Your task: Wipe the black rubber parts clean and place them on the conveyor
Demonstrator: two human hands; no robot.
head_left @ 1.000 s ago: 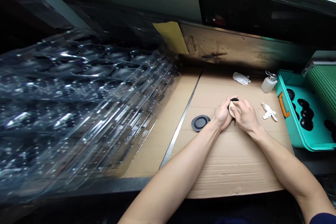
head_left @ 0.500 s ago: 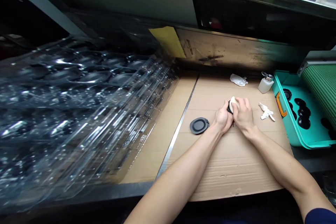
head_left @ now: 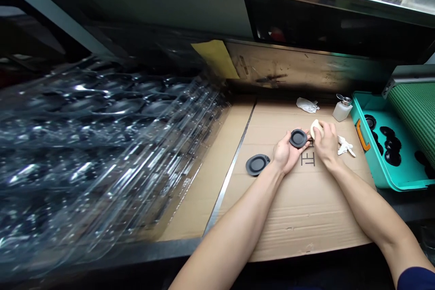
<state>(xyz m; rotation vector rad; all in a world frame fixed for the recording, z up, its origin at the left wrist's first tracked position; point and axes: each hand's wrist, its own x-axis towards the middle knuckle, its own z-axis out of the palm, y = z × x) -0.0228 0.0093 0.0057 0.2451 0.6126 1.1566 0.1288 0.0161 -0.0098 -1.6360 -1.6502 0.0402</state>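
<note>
While the left hand (head_left: pixel 284 154) held a round black part (head_left: pixel 298 138) face up, its fingers (head_left: pixel 305 146) reaching under it and its thumb close to the rim, the right hand (head_left: pixel 326 146) gripped a cream pad (head_left: pixel 316 129), thumb and fingers closed narrowly on it, just to the right of the part with a small gap between. Both hands were over a cardboard sheet (head_left: pixel 288 213) on the worktop (head_left: pixel 166 251), dark printed marks (head_left: pixel 308 159) showing between the forearms. A second black part (head_left: pixel 257 164) lay flat on the cardboard, left of the left hand. A crumpled white wipe (head_left: pixel 345 146) lay just right of the right hand, another white wipe (head_left: pixel 307 105) farther back, and a whitish bottle (head_left: pixel 341 111) with a metal top, lid flipped up, stood near the bin. Teal bin (head_left: pixel 401 186), orange handle (head_left: pixel 362 135) on its near-left side, was at the right with several black discs (head_left: pixel 393 158) inside, a green mesh surface (head_left: pixel 414 105) beside it. Clear plastic trays (head_left: pixel 102 158) were stacked at the left, partly blurred, and a yellow sheet (head_left: pixel 217 59) hung behind at the back panel
</note>
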